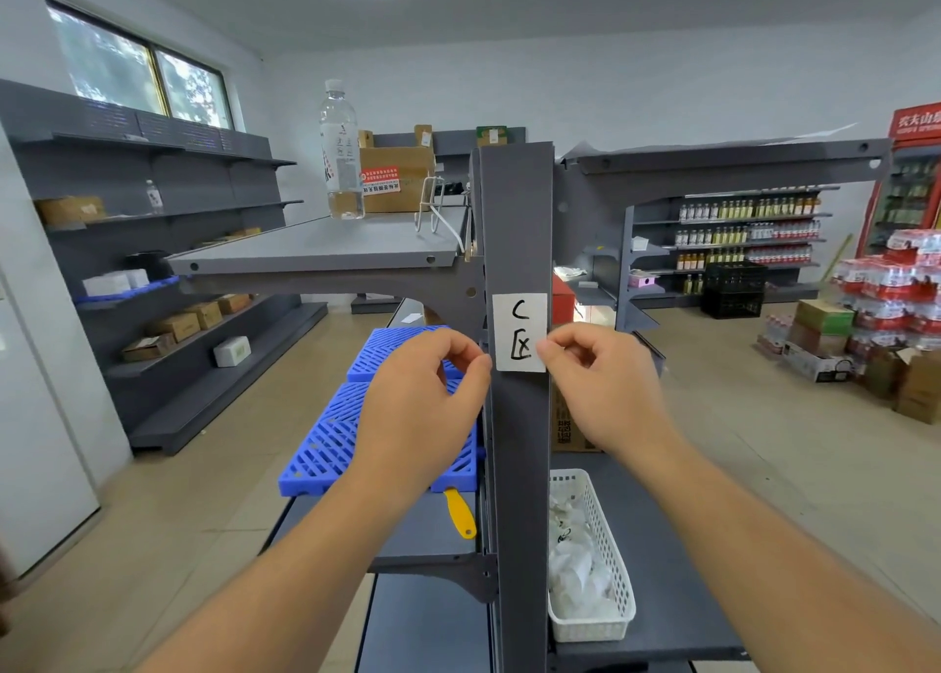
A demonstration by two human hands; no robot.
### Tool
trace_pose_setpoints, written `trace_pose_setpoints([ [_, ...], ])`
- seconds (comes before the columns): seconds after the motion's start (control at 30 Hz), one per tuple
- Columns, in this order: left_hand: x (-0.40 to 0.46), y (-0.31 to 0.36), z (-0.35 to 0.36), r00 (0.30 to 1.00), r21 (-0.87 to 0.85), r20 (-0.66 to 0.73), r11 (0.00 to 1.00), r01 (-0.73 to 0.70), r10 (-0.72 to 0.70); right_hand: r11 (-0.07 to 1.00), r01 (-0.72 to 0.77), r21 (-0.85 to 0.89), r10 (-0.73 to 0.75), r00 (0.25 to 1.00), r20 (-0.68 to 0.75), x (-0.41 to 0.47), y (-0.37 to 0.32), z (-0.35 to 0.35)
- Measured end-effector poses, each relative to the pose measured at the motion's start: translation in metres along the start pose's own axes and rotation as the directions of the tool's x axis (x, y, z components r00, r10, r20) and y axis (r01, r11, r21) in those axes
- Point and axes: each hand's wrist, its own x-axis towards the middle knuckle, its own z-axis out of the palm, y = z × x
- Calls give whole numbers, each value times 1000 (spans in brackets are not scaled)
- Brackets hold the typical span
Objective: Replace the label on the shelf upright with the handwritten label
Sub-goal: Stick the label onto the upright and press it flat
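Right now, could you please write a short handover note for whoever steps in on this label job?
Left hand: fingertips at the lower left edge of the handwritten label; I cannot tell if it grips.
Right hand: fingertips pinched at the label's lower right edge.
The label lies flat on the front face of the shelf upright, upright and readable.
Done: the handwritten label is in place on the upright; no other label shows there.
Left: probably press the edges down and let go.
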Motion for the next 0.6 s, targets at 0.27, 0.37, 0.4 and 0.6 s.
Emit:
trace_pose_setpoints([
  [0.27, 4, -4, 6, 989, 156, 25, 976, -149, 147, 999, 22, -24, -22, 999, -24, 1, -1, 2],
  [0.37, 5, -5, 9, 975, 230, 34, 948, -221, 220, 999, 13, -34, -14, 999, -35, 0, -2, 3],
  [0.4, 6, -6, 10, 972, 250, 35, 940, -235, 233, 999, 9, -38, -10, 999, -40, 1, -3, 4],
  [0.6, 10, -14, 15, 953, 389, 89, 871, -301, 290, 998, -7, -59, 3, 998, -56, 1, -6, 4],
])
